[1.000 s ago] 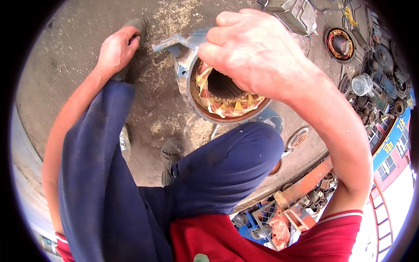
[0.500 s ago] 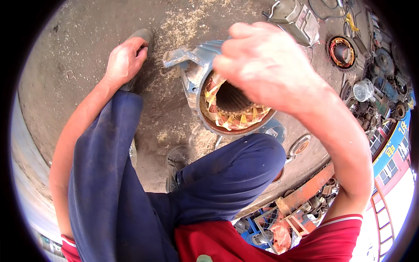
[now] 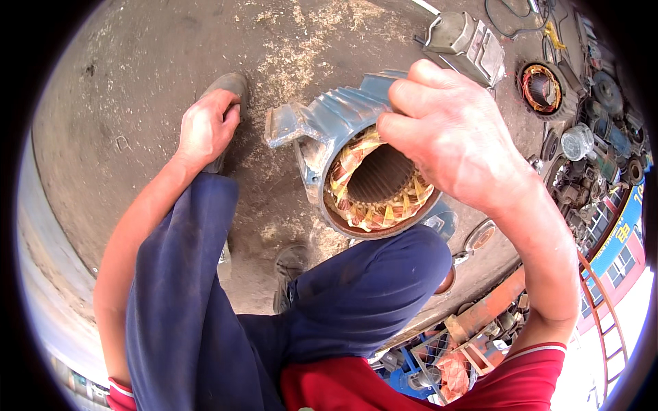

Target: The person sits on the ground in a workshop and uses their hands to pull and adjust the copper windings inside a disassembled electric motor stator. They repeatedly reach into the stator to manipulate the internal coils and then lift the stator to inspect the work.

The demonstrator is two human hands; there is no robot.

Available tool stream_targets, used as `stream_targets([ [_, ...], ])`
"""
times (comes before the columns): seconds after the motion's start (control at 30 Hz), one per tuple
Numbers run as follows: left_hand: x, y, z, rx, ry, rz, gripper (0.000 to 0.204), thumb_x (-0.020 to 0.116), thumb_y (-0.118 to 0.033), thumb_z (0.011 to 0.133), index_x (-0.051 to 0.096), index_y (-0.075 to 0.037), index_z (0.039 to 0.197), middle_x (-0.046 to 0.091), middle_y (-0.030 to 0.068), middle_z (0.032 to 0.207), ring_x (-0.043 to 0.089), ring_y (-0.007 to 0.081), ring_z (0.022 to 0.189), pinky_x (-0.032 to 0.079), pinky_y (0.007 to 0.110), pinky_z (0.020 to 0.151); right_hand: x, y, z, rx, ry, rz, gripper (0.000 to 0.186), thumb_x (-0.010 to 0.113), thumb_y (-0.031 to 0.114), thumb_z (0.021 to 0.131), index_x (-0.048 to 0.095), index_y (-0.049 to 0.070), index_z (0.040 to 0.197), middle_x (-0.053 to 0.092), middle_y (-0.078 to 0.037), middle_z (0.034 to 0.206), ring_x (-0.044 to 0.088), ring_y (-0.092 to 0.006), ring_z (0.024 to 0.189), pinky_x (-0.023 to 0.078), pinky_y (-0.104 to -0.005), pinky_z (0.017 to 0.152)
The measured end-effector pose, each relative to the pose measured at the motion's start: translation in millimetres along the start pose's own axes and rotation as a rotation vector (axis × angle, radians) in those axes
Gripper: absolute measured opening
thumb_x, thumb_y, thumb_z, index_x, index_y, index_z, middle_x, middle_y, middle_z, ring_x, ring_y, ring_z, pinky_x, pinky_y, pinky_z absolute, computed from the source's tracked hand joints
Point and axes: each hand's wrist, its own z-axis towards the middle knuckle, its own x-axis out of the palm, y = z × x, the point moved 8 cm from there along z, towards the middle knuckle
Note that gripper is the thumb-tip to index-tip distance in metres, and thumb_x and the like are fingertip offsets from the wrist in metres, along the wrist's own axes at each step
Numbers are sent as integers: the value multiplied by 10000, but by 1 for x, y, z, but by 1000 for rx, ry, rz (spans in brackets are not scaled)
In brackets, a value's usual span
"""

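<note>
A blue-grey motor housing (image 3: 329, 127), with cooling fins and a bracket at the upper left, sits tilted in front of me. Its open end shows a ring of copper windings (image 3: 380, 214) wrapped in pale yellow, around a dark bore. My right hand (image 3: 445, 130) has its fingers curled on the housing's upper right rim. On the left, my left hand (image 3: 209, 127) is closed just above my shoe (image 3: 233, 88); whatever is under its fingertips is hidden.
A metal case (image 3: 466, 44) and another wound stator (image 3: 545, 89) lie at the upper right, near cables. Machine parts (image 3: 603, 137) crowd the right edge. A round plate (image 3: 480, 236) lies beside my knee. Scrap, an orange beam (image 3: 493, 298) and a ladder (image 3: 603, 322) appear at lower right.
The whole scene has slid downward and slightly right in the view. The housing has tipped slightly, showing more of its finned side. My right hand moved with it; my left stays by the shoe.
</note>
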Motion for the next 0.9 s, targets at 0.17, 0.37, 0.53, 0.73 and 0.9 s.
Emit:
stream_targets([
  [0.17,0,-3,0,17,6,9,121,643,-118,902,687,-38,981,698,157,966,681,376,921,542,447,813,6,-2,1,27,7,49,96,673,205,738,639,115,739,596,-24,795,609,-228,868,518,-364,699],
  [0.37,1,-5,3,-17,-10,6,99,664,-95,890,691,-49,973,696,143,927,685,364,874,546,432,777,18,15,-31,210,-215,45,147,644,251,671,605,123,733,543,-7,749,554,-201,783,469,-334,619],
  [0.53,3,-3,2,-54,20,11,97,669,-94,889,691,-56,976,699,142,928,686,361,863,545,431,768,26,18,-44,301,-378,70,143,629,238,664,590,116,726,527,-16,745,542,-201,758,465,-329,594],
  [0.73,5,-2,1,-28,14,46,104,667,-112,897,689,-54,980,704,144,934,687,362,868,543,433,772,9,-5,-45,310,-313,101,119,680,125,687,643,94,795,512,-26,745,540,-235,735,483,-352,589],
  [0.9,6,-2,2,-49,21,35,121,661,-127,904,697,-61,998,711,148,953,692,360,886,547,429,787,17,-4,-14,236,-151,220,103,696,77,725,599,90,761,522,-64,759,554,-288,771,492,-397,636],
])
